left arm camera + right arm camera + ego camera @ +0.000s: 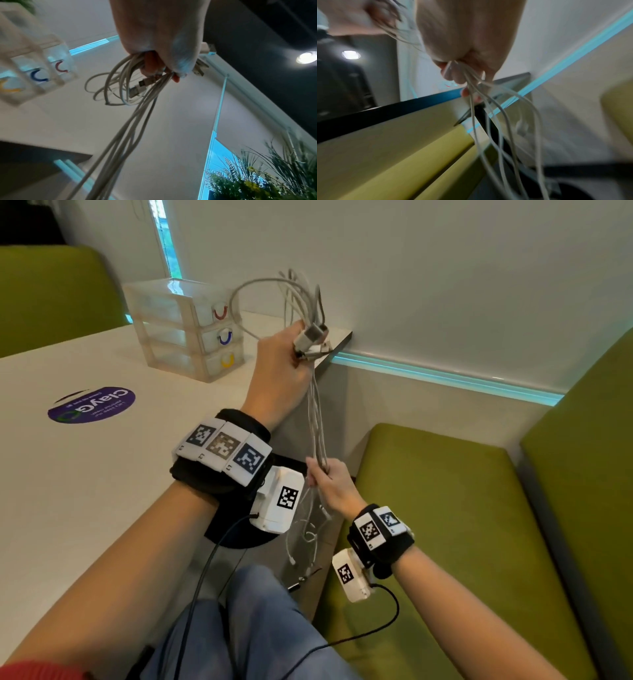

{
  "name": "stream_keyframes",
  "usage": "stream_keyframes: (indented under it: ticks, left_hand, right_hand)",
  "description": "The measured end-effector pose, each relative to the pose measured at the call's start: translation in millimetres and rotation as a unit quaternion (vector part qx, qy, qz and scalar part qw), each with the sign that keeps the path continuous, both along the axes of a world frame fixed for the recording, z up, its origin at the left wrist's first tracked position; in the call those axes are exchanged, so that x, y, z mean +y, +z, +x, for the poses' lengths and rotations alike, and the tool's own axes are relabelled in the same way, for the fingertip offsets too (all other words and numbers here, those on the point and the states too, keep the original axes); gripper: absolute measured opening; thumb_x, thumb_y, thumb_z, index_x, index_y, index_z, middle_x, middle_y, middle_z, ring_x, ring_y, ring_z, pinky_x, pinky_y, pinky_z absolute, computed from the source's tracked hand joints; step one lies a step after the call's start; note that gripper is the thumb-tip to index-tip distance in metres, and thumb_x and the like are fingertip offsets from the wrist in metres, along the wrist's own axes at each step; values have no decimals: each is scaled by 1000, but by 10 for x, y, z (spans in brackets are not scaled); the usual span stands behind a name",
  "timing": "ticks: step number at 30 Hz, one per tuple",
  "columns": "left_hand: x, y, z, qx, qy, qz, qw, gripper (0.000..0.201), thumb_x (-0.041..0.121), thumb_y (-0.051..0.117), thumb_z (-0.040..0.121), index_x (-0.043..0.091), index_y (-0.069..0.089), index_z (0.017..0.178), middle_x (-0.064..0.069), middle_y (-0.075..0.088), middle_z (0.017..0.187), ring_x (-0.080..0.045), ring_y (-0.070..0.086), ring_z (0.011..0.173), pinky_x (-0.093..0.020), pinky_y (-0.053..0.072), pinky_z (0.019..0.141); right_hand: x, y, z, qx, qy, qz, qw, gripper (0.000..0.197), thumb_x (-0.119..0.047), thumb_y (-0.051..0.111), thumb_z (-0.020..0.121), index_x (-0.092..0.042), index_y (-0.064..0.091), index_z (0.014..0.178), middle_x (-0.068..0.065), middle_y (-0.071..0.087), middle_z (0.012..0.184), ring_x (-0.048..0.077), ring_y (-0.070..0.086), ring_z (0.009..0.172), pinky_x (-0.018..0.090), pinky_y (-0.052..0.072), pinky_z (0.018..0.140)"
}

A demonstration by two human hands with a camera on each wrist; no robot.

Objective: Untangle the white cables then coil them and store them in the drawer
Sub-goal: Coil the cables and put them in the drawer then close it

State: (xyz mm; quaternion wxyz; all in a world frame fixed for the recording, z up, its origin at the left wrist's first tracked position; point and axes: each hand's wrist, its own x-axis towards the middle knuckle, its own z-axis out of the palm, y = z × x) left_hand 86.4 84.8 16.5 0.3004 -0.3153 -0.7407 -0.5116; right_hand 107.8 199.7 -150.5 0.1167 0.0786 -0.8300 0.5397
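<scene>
Closest to the head camera, both forearms reach up from the bottom edge, each wrist wrapped in a black band with tag blocks. White cables (pixel 317 419) run taut between the two hands, off the table's right edge. Up at about 12 o'clock from the right hand, the left hand (pixel 286 361) is curled round the bundle, with loops rising above the fist and several USB plugs (pixel 311 337) poking out beside the fingers; the left wrist view shows the same fist (pixel 159 40) with coils (pixel 116 86) hanging under it. Lower down, the right hand (pixel 334 484) closes its fingers round the strands, and the loose ends dangle below it in a tangle (pixel 308 539) partly hidden behind the left wrist camera. How many cables there are cannot be told. In the blurred right wrist view, strands (pixel 489 111) spill from the closed fingers (pixel 453 74). At 10 o'clock from the left hand stands a clear three-drawer unit (pixel 185 330) on the table (pixel 85 474), all drawers closed, its left side washed out. A purple sticker (pixel 91 405) lies at 9 o'clock.
</scene>
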Motion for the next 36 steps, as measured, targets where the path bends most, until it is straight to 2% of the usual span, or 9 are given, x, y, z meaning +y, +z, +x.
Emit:
stream_keyframes:
  ticks: [8,11,13,16,18,22,26,31,36]
  left_hand:
    - [-13,242,-61,98,32,91,991,23,10,53,88,-5,61,71,5,46,60,11,43,52,-6,31,52]
    - [-12,236,-77,97,46,68,992,22,9,53,89,0,58,69,8,42,58,10,43,51,-6,29,51]
    - [6,157,-90,71,55,28,996,20,8,53,89,3,57,70,7,42,57,8,44,50,-6,29,50]
    - [21,46,-77,22,56,-2,998,18,5,52,89,-5,60,77,2,46,60,4,40,53,-8,31,52]
    - [29,-15,-63,5,59,-13,998,16,4,52,90,-4,61,79,-2,49,64,-8,41,54,-7,31,53]
    - [72,-140,-27,-16,46,-38,998,15,2,51,89,-6,60,80,-17,57,68,-21,46,63,-19,33,56]
    - [120,-214,5,-14,42,-57,997,15,-5,47,83,-7,62,85,-24,65,75,-35,58,70,-41,45,66]
    - [69,-198,17,-20,54,-33,998,18,6,51,89,-5,58,77,-15,56,65,-27,47,61,-21,39,56]
    - [23,-258,-81,-38,48,-53,997,25,12,54,90,-9,62,79,-22,66,76,-33,61,72,-42,48,66]
  right_hand:
    - [43,-443,27,-105,-39,58,992,44,-29,46,96,-18,39,53,-1,44,49,7,45,41,25,37,52]
    - [100,-494,9,-108,-55,111,986,36,-30,58,88,-21,41,57,-5,44,56,6,40,52,13,32,52]
    - [122,-397,18,-128,-11,100,987,19,-27,69,79,-19,52,77,-4,55,72,4,48,64,10,37,62]
    - [189,-205,30,-152,93,73,981,74,-24,78,72,-17,35,131,-2,52,117,6,49,105,11,36,87]
    - [183,-54,60,-98,107,40,989,90,-30,79,69,-23,24,139,-4,49,122,7,47,114,5,34,89]
    - [38,214,100,13,83,-32,996,58,-44,68,70,-25,48,122,-7,61,108,10,57,110,22,43,99]
    - [-155,321,85,39,74,-64,994,10,-17,51,93,-9,55,90,5,58,68,18,57,61,36,51,69]
    - [-267,221,134,26,40,-82,995,26,-14,36,99,-18,44,74,-2,39,56,3,36,46,15,36,48]
    - [-185,-64,244,-23,61,-14,998,24,-17,38,98,-20,41,75,0,43,58,4,41,47,17,40,51]
